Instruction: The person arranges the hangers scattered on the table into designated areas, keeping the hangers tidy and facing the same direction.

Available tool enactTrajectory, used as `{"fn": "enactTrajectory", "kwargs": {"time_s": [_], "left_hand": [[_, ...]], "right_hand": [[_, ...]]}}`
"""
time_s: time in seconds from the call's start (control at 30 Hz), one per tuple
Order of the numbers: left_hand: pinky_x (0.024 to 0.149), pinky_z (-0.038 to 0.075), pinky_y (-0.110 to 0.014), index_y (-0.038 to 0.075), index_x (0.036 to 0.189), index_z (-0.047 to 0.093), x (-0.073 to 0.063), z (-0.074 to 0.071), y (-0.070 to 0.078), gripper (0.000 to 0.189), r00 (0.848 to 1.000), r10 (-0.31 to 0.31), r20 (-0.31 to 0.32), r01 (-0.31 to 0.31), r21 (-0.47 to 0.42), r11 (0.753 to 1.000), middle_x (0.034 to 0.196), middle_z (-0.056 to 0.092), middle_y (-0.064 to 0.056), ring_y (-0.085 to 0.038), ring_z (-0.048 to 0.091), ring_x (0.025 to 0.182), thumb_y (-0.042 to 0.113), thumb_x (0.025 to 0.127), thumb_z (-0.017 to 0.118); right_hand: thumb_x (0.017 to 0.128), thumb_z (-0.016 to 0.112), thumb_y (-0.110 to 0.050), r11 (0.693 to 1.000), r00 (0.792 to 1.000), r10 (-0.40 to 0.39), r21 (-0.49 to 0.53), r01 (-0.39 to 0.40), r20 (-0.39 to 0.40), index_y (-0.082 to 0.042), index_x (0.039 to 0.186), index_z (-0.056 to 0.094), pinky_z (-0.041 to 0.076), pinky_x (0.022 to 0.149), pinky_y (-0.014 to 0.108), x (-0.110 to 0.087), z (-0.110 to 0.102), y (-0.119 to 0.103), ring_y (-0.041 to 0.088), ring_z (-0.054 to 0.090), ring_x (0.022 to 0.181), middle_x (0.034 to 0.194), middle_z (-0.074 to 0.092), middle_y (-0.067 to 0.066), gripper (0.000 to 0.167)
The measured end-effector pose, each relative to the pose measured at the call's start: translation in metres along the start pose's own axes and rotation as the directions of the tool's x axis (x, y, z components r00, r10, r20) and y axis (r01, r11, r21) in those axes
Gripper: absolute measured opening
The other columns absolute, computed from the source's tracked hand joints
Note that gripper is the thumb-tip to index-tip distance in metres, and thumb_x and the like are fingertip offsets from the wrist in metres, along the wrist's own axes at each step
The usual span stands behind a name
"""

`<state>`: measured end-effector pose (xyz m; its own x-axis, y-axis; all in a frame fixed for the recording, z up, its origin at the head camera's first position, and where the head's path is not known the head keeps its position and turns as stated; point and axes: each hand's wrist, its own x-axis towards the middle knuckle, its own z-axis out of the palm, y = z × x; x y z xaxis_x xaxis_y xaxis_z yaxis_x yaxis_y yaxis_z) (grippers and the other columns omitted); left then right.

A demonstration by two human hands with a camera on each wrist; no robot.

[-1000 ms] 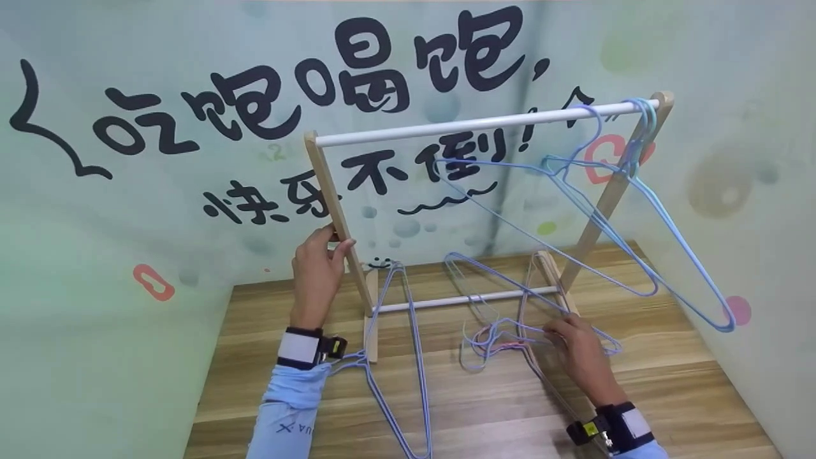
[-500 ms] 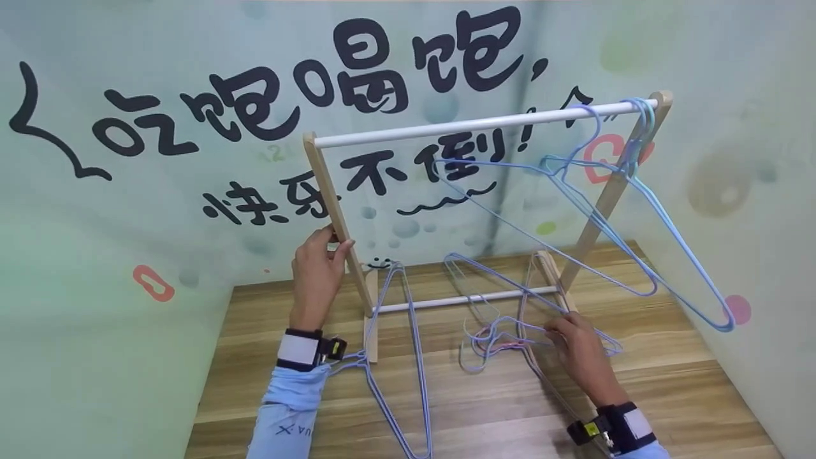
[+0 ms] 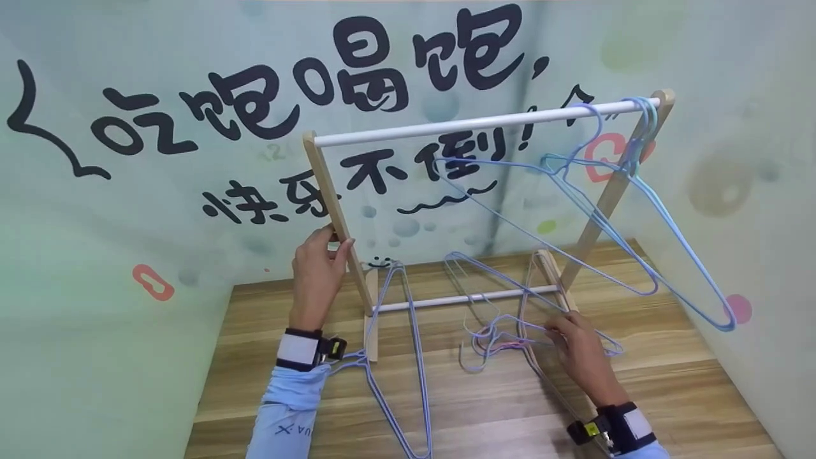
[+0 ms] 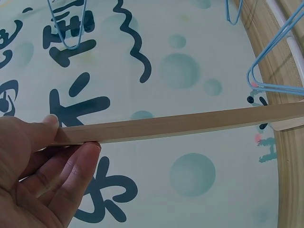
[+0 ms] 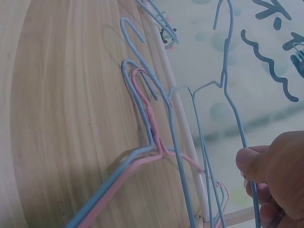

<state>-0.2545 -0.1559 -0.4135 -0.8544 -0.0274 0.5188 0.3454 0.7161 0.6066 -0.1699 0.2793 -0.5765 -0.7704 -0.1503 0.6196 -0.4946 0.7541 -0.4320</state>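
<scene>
My left hand (image 3: 317, 274) pinches the left wooden post (image 3: 327, 191) of a small clothes rack between thumb and fingers; the left wrist view shows the post (image 4: 180, 122) running off from the fingertips. At lower right, my right hand (image 3: 583, 357) pinches the wire of a blue clothes hanger (image 5: 224, 52), whose hook points up in the right wrist view. Beside it lie a pink hanger (image 5: 153, 126) and another blue hanger (image 5: 107, 183), their hooks bunched together. Several blue hangers (image 3: 676, 225) hang at the right end of the rack's white top rail (image 3: 446, 125).
Blue hangers (image 3: 417, 357) lie across the left end of the white lower rail (image 3: 459, 299), close to my left forearm. The rack stands on a wood-grain table (image 3: 255, 344). Behind it rises a pale wall (image 3: 153, 210) with large black lettering.
Both hands keep their places. A hook among the hangers left of my right hand has shifted slightly.
</scene>
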Motion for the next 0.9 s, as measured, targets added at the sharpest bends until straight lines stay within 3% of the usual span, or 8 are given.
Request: {"fn": "enactTrajectory", "kwargs": {"time_s": [0.5,0.73,0.9], "left_hand": [[0.072,0.060,-0.036,-0.002,0.114,0.068,0.001,0.001,-0.002,0.024,1.000,-0.003,0.000,0.003,0.019,1.000,0.103,0.069,-0.015,-0.023,0.073,0.082,0.016,0.099,0.069],[0.070,0.060,-0.035,-0.002,0.112,0.069,0.002,0.002,-0.002,0.022,1.000,0.007,-0.010,-0.007,-0.007,1.000,0.103,0.069,-0.015,-0.023,0.073,0.079,0.015,0.098,0.070],[0.070,0.060,-0.035,-0.002,0.112,0.070,0.001,0.002,-0.004,0.022,0.999,0.024,-0.029,-0.024,-0.003,1.000,0.101,0.070,-0.015,-0.022,0.073,0.077,0.016,0.098,0.070]], "right_hand": [[0.076,0.079,0.018,1.000,1.000,-0.009,0.006,0.009,-0.012,-0.001,0.088,0.069,0.048,0.063,0.041,0.003,-0.001,-0.001,0.023,0.057,0.075,0.084,0.058,0.007,0.025],[0.075,0.079,0.020,0.998,0.996,-0.064,0.004,0.064,-0.061,0.000,0.089,0.069,0.046,0.064,0.036,0.008,-0.004,-0.001,0.022,0.057,0.076,0.085,0.058,0.009,0.026],[0.076,0.077,0.021,0.998,0.995,-0.057,0.005,0.058,-0.079,0.000,0.090,0.071,0.044,0.066,0.032,0.011,-0.008,-0.004,0.023,0.057,0.077,0.086,0.058,0.010,0.025]]}}
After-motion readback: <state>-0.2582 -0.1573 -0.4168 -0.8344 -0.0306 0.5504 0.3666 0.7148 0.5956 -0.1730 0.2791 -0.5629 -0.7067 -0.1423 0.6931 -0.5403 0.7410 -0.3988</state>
